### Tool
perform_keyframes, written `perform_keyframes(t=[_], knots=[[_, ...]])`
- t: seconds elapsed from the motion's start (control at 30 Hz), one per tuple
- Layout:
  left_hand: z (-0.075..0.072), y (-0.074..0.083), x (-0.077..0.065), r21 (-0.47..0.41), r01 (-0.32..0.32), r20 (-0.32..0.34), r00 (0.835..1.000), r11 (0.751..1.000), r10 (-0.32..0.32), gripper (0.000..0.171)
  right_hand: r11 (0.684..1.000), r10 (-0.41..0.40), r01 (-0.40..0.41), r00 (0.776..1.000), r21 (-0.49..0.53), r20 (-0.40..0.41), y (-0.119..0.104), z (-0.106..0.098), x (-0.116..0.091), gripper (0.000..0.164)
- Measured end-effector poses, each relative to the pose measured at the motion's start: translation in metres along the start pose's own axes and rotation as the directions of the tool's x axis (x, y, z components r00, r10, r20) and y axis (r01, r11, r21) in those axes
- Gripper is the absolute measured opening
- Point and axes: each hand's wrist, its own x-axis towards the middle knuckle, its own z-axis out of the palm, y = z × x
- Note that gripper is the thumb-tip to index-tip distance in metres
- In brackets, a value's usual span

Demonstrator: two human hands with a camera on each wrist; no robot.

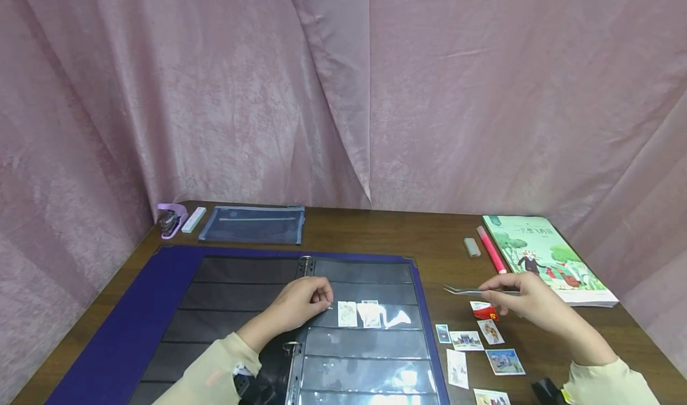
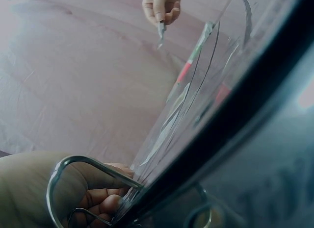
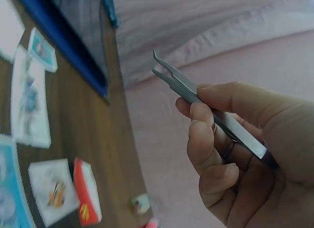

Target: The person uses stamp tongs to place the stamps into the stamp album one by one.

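My right hand (image 1: 523, 297) holds bent-tip tweezers (image 3: 179, 83) between thumb and fingers, over the table right of the album; the tips stand apart with nothing between them. My left hand (image 1: 298, 302) is at the inner edge of the right-hand page of a blue stamp album (image 1: 129, 309). Its thumb and fingers pinch the edge of a clear pocket strip (image 2: 147, 162) beside the metal rings (image 2: 73, 159). Two pale stamps, one on the left (image 1: 347, 314) and one on the right (image 1: 370, 315), sit in that pocket row.
Several loose stamps (image 1: 506, 362) lie right of the album, with a red one (image 1: 484, 311) under my right hand. Beyond are an eraser (image 1: 472, 247), a red marker (image 1: 491, 250) and a green book (image 1: 547, 256). A mesh pouch (image 1: 252, 225), a white block (image 1: 194, 220) and a purple stapler (image 1: 173, 220) stand at back left.
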Motion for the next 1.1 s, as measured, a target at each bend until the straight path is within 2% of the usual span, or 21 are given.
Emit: perform_keyframes(t=[0.17,0.37,0.63,0.87,1.1], knots=[[0.001,-0.001,0.0,0.004,0.001,0.0,1.0,1.0,-0.001,0.014,0.999,0.0,0.0,1.0,0.032,-0.013,0.018,0.001,-0.01,0.017],[0.003,-0.001,0.0,0.001,0.005,-0.002,1.0,1.0,-0.005,0.014,0.999,0.034,-0.032,0.997,0.03,-0.072,0.033,0.003,-0.02,0.018],[0.003,0.001,0.002,-0.002,-0.005,0.004,1.0,1.0,0.005,0.013,0.993,0.118,-0.116,0.989,0.025,-0.091,0.055,0.0,-0.035,0.019],[0.001,0.0,0.002,0.011,0.0,-0.006,1.0,1.0,0.001,0.014,0.986,0.162,-0.16,0.985,0.042,-0.054,0.068,-0.011,-0.038,0.022],[0.001,-0.001,0.001,0.004,0.002,-0.008,1.0,1.0,-0.002,0.014,0.987,0.14,-0.144,0.989,0.068,0.054,0.079,-0.026,-0.034,0.026]])
